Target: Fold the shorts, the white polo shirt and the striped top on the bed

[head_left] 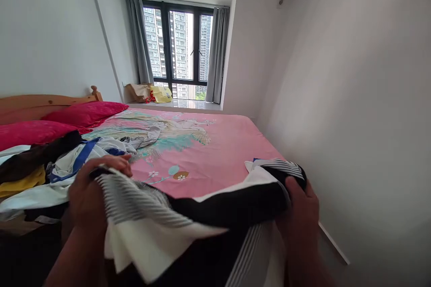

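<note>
A black, white and grey-striped garment (232, 206) is stretched between my two hands in front of the bed. My left hand (85, 193) grips its striped end, with the fingers curled over the cloth. At the other end my right hand (301, 208) is closed on a bunched black and striped part, thumb on top. White folds hang below my left hand, slightly blurred. The garment's lower part runs out of the picture, and its exact kind cannot be made out.
A pile of clothes (72, 161) lies at the left on the bed, whose pink sheet (229, 143) is printed with birds and flowers. Red pillows (87, 114) rest by the wooden headboard (50, 101). Bags (161, 94) stand on the windowsill. A white wall (363, 121) rises at the right.
</note>
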A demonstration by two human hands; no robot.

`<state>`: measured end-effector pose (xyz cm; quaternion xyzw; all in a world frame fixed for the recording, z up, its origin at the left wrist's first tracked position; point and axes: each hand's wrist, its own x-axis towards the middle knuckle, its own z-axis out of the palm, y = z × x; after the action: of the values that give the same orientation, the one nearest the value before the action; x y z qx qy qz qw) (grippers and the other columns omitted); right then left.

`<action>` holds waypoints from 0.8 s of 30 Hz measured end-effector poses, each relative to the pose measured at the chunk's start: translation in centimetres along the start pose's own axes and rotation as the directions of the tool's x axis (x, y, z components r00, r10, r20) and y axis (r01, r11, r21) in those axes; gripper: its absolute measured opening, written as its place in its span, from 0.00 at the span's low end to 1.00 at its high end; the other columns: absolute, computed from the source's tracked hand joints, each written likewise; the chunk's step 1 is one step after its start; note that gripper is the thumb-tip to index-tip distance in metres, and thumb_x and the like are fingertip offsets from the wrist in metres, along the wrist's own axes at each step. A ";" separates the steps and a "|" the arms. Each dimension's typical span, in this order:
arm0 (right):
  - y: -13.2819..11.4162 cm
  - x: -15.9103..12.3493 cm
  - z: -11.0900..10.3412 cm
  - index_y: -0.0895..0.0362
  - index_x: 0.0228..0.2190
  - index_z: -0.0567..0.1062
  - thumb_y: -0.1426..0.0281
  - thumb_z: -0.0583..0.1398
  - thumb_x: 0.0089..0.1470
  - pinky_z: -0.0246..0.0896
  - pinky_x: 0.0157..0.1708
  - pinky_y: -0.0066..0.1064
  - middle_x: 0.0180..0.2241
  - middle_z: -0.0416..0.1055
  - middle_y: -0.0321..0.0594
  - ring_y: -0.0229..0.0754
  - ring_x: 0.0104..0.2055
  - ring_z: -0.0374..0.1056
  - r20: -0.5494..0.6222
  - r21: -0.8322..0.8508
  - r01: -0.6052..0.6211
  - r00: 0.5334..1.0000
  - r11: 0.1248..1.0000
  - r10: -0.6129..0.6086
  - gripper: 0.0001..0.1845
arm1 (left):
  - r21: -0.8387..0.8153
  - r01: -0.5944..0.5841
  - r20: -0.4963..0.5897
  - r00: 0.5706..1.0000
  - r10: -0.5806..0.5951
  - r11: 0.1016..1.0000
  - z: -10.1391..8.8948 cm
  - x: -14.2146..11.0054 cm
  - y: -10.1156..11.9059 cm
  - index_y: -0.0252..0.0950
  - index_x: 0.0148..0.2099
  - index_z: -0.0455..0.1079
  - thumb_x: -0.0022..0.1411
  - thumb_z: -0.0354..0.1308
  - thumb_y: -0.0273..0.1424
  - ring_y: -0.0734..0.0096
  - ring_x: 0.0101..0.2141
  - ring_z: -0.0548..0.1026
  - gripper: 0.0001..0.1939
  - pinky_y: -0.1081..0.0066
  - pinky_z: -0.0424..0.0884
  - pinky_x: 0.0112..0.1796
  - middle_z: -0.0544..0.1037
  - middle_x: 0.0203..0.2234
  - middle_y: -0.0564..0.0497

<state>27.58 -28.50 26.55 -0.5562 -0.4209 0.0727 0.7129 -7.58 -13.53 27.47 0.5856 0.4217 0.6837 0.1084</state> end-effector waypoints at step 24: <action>26.3 -18.6 -2.8 0.57 0.38 0.75 0.64 0.56 0.49 0.58 0.51 0.45 0.42 0.72 0.47 0.51 0.47 0.66 0.336 -0.469 -0.215 0.854 0.857 0.398 0.16 | 0.471 -0.040 0.719 0.597 -0.357 0.881 4.9 -28.5 -13.0 0.41 0.48 0.70 0.53 0.57 0.32 0.57 0.50 0.69 0.18 0.56 0.64 0.50 0.74 0.48 0.46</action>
<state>27.25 -31.38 -5.66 -0.7266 -0.4736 0.2151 0.4490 0.58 -21.60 -2.08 0.7927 0.5250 0.2284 0.2095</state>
